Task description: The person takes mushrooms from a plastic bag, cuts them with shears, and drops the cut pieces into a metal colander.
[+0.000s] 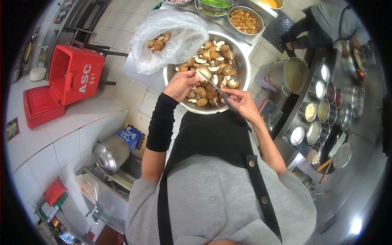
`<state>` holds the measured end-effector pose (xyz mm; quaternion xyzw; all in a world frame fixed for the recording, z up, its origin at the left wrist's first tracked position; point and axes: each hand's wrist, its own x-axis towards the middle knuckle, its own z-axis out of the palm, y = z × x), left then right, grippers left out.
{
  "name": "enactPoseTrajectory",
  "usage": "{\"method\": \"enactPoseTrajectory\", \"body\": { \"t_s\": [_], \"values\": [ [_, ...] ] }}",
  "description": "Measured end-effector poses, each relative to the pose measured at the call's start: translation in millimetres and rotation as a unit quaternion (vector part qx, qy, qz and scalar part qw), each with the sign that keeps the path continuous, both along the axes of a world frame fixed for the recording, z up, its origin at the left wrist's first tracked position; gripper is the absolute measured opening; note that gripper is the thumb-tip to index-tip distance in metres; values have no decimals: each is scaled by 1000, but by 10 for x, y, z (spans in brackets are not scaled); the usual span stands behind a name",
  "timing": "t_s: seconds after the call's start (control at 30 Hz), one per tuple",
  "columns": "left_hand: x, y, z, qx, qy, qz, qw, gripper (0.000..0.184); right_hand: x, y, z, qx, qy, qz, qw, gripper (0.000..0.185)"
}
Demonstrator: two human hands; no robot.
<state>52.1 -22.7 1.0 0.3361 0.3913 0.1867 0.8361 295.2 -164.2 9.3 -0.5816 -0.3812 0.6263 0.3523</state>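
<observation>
My left hand (179,85) is closed on a pale-capped mushroom (204,74) above a perforated metal colander (246,73). In my right hand (241,103) is a knife (213,85), its thin grey blade pointing up and left against the held mushroom. Beneath both hands, the colander is filled with brown mushroom pieces (212,55), many showing white cut faces. A clear plastic bag (175,28) leans over the colander's upper left rim, with more brown mushrooms (158,43) inside.
Beyond the colander stands a bowl of browned chunks (246,21), beside a bowl of chopped greens (214,3). A red box (77,73) lies open at left. Bucket (293,75) and a counter with several metal containers (313,132) are at right. Another person (330,22) stands at upper right.
</observation>
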Motion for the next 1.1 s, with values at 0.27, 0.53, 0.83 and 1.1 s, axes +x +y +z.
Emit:
{"method": "enactPoseTrajectory", "body": {
  "t_s": [0.27,0.53,0.83,1.1],
  "values": [
    [119,-256,131,418,233,-67,876,48,202,-132,47,31,-30,-95,994,36],
    [-471,1371,-114,520,547,-22,656,21,263,12,23,102,-49,-137,984,34],
    [-741,1389,-18,524,514,22,679,27,-319,500,273,218,-138,-41,965,44],
    [-726,914,172,275,79,310,907,27,-673,1070,608,231,-216,21,948,45]
  ]
}}
